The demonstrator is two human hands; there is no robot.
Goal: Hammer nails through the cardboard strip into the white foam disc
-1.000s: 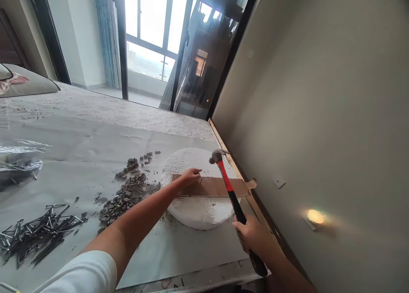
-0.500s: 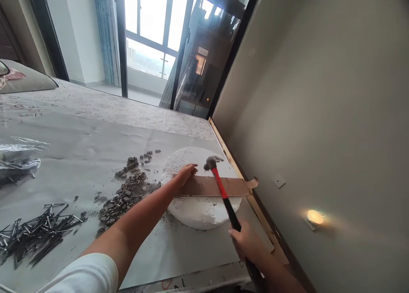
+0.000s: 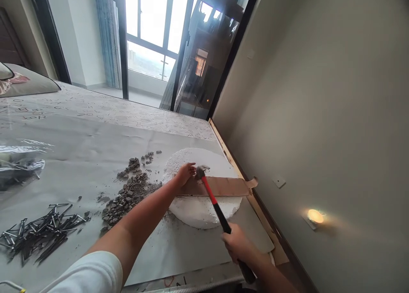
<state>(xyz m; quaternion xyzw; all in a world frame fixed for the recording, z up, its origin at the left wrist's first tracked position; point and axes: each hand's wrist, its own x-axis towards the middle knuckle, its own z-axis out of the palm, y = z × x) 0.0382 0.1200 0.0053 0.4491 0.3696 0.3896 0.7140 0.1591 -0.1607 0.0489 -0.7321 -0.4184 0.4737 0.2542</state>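
My right hand (image 3: 239, 244) is wrapped round the black grip of a claw hammer (image 3: 211, 193) with a red neck. The hammer's steel head is just right of my left hand (image 3: 186, 174), over a flat brown strip (image 3: 228, 186). My left hand is at the strip's left end with its fingers curled in; anything between them is too small to make out. Beneath the strip lies a white round slab (image 3: 194, 214) with a rough, grainy surface.
Grey rubble (image 3: 126, 199) lies left of the slab. A heap of long nails (image 3: 44, 231) and a clear plastic bag (image 3: 21, 165) sit farther left on the grey sheet (image 3: 83, 139). Along the right runs a wooden edge strip (image 3: 220, 142) beside the wall (image 3: 303, 105).
The hammer has swung left and slightly down, its head now close beside my left hand. My right hand has shifted a little left. My left hand stays nearly in place.
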